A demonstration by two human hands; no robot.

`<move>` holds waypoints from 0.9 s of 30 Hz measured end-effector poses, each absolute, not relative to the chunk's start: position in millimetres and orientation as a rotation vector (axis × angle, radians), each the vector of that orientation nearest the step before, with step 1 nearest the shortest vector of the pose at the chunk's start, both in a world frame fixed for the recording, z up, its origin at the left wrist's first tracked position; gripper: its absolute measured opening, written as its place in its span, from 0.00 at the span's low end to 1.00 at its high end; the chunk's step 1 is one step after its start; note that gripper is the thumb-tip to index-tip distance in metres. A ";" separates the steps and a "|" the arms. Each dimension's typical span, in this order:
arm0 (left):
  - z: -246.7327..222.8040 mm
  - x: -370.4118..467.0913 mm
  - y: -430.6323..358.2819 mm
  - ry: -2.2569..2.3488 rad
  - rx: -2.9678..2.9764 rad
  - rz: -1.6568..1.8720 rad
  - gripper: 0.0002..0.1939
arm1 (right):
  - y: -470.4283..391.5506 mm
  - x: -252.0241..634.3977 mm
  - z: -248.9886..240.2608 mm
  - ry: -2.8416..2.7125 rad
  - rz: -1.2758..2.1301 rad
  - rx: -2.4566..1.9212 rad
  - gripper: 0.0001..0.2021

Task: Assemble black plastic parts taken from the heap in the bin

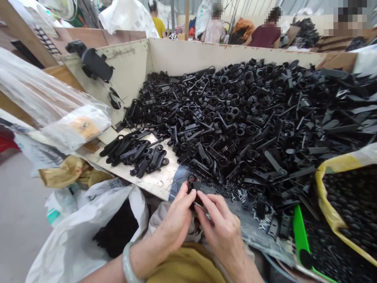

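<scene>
My left hand [179, 212] grips a small black plastic part [193, 182] with a ring-shaped end, held over the near edge of the worktable. The fingers of my right hand [222, 224] are pinched at the lower side of the same part; whether they also hold a small piece there is hidden. Just beyond my hands lies a large heap of black plastic parts [218, 106], many with ringed ends. To the left, a smaller group of long black parts [138, 153] rests on the pale board. Small silvery screws [262, 216] lie right of my hands.
A white sack [73, 236] with black contents stands at the lower left. At the right are a yellow-edged bag [324, 196] of black pieces and a green panel [301, 230]. Pale walls [235, 51] border the heap. Several people sit beyond the back wall.
</scene>
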State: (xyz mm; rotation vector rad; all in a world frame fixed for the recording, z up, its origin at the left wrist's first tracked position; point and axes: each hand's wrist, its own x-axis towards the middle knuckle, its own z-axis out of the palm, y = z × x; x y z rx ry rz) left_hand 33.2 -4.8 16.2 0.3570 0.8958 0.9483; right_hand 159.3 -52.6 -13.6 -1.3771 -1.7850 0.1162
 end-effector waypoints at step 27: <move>10.3 40.1 -14.3 0.909 0.494 0.986 0.20 | -56.4 143.8 -1.8 -1.641 0.043 -1.420 0.13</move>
